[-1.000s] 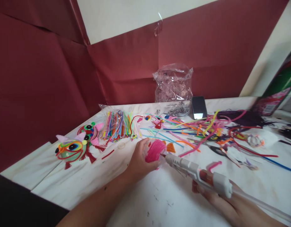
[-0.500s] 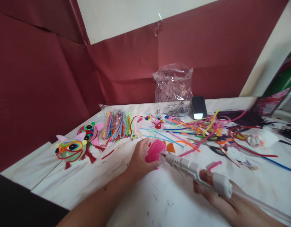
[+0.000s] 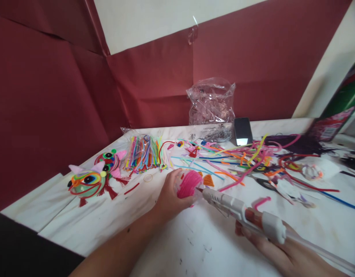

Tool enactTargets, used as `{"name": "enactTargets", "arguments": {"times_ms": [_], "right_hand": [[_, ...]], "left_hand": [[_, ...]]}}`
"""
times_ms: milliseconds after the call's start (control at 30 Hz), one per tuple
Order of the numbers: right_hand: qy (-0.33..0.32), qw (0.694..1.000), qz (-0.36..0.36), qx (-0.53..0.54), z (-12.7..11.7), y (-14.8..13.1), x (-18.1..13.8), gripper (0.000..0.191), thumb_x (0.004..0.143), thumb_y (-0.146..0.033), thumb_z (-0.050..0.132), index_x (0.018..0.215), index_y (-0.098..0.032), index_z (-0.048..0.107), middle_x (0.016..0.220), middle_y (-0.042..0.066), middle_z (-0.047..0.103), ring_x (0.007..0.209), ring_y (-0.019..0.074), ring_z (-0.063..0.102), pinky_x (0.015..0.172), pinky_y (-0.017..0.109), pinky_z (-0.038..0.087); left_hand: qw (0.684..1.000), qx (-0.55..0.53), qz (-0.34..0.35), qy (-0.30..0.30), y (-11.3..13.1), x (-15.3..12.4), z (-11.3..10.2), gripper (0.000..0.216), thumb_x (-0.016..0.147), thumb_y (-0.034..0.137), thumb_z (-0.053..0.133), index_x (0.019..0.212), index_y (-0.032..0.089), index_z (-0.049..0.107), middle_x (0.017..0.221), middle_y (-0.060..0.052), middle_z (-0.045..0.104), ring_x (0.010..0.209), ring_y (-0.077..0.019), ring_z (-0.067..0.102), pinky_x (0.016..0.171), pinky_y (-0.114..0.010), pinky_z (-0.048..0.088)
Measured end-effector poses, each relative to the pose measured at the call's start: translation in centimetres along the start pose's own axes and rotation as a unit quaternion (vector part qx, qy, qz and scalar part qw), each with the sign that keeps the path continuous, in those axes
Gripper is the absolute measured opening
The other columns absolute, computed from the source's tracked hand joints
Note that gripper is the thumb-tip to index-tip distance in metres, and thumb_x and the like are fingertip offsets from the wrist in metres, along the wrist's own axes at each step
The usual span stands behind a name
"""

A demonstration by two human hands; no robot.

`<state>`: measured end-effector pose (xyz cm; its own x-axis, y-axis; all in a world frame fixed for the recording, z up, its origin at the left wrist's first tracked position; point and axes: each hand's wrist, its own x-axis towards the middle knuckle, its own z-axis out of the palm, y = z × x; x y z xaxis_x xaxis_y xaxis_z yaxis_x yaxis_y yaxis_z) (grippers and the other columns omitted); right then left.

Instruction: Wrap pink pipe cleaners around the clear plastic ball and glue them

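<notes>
My left hand [image 3: 172, 194] is wrapped around a clear ball [image 3: 189, 184] whose near side is covered with bright pink pipe cleaner strands. In my right hand [image 3: 264, 242] is a white hot glue gun [image 3: 232, 204], with a clear glue stick trailing from its back. The gun's nozzle points left and meets, or nearly meets, the right edge of the pink area. An orange piece [image 3: 208, 180] lies just behind the ball. My right fingers are partly hidden under the gun.
Two decorated animal-face ornaments [image 3: 88, 181] stand at the left. Behind them lies a bag of colourful pipe cleaners [image 3: 144, 154]. Loose pipe cleaners and scissors [image 3: 265, 184] spread across the right. A phone [image 3: 243, 131] and a clear plastic bag [image 3: 212, 102] are at the back.
The back end of the glue gun has shifted very slightly right and down, while its nozzle stays at the pink area. My left hand and the ball hold still.
</notes>
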<state>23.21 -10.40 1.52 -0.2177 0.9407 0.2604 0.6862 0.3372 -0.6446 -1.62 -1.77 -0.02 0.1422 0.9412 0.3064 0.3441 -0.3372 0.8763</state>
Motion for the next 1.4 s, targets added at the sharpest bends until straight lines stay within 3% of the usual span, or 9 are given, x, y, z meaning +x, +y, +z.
{"name": "enactTargets", "arguments": {"times_ms": [267, 467, 800, 967, 1067, 1333, 1400], "right_hand": [[0.072, 0.995, 0.059, -0.037, 0.5, 0.2, 0.0, 0.048, 0.075, -0.06, 0.041, 0.072, -0.024, 0.073, 0.077, 0.009, 0.076, 0.07, 0.0273, 0.072, 0.064, 0.036, 0.06], [0.036, 0.999, 0.031, -0.011, 0.3, 0.2, 0.0, 0.042, 0.077, -0.057, 0.046, 0.074, -0.026, 0.073, 0.079, 0.006, 0.076, 0.074, 0.0243, 0.072, 0.065, 0.029, 0.059], [0.102, 0.994, 0.038, -0.007, 1.7, 1.6, -0.5, 0.05, 0.079, -0.064, 0.04, 0.074, -0.026, 0.072, 0.079, 0.005, 0.075, 0.074, 0.0237, 0.07, 0.07, 0.032, 0.058], [0.059, 0.998, 0.035, -0.011, 1.1, 1.1, -0.3, 0.05, 0.079, -0.062, 0.04, 0.072, -0.026, 0.073, 0.077, 0.006, 0.075, 0.074, 0.0243, 0.07, 0.068, 0.033, 0.059], [0.067, 0.997, 0.042, -0.016, 0.8, 0.8, -0.4, 0.048, 0.077, -0.063, 0.042, 0.072, -0.026, 0.073, 0.079, 0.007, 0.075, 0.075, 0.0253, 0.07, 0.07, 0.035, 0.058], [0.009, 1.0, 0.016, -0.009, 0.3, 1.0, 0.3, 0.04, 0.082, -0.051, 0.042, 0.076, -0.026, 0.072, 0.078, 0.005, 0.074, 0.075, 0.0229, 0.07, 0.068, 0.031, 0.057], [0.021, 0.999, 0.033, -0.002, 0.5, 0.7, 0.2, 0.039, 0.08, -0.052, 0.043, 0.076, -0.026, 0.071, 0.079, 0.005, 0.074, 0.075, 0.0235, 0.07, 0.068, 0.031, 0.057]], "left_hand": [[1.0, -0.002, 0.004, -0.008, -0.3, 0.1, 0.0, 0.08, 0.058, 0.027, 0.077, 0.129, 0.02, 0.04, 0.134, -0.013, 0.047, 0.125, -0.0292, 0.045, 0.105, -0.043, 0.036], [1.0, -0.009, -0.001, -0.008, 0.0, 0.0, 0.0, 0.079, 0.058, 0.026, 0.078, 0.128, 0.02, 0.041, 0.132, -0.012, 0.048, 0.122, -0.029, 0.047, 0.104, -0.043, 0.037], [1.0, 0.0, 0.008, -0.013, -0.1, 0.1, -0.1, 0.08, 0.058, 0.026, 0.077, 0.128, 0.019, 0.04, 0.133, -0.013, 0.047, 0.124, -0.0292, 0.046, 0.104, -0.043, 0.036], [1.0, -0.008, -0.004, -0.012, 0.0, 0.1, -0.1, 0.081, 0.057, 0.027, 0.078, 0.129, 0.02, 0.041, 0.132, -0.012, 0.048, 0.123, -0.0293, 0.047, 0.103, -0.042, 0.038], [1.0, -0.006, -0.001, -0.008, -0.1, 0.1, -0.1, 0.079, 0.058, 0.027, 0.078, 0.128, 0.021, 0.042, 0.132, -0.012, 0.048, 0.123, -0.0293, 0.047, 0.103, -0.043, 0.038], [1.0, -0.016, 0.004, 0.005, -0.4, 0.0, 0.0, 0.081, 0.055, 0.025, 0.079, 0.128, 0.022, 0.044, 0.128, -0.011, 0.052, 0.12, -0.0307, 0.049, 0.101, -0.044, 0.039], [1.0, -0.019, 0.004, 0.002, -0.4, 0.1, 0.0, 0.08, 0.055, 0.026, 0.078, 0.127, 0.021, 0.044, 0.128, -0.012, 0.051, 0.12, -0.0304, 0.049, 0.101, -0.044, 0.04]]}}
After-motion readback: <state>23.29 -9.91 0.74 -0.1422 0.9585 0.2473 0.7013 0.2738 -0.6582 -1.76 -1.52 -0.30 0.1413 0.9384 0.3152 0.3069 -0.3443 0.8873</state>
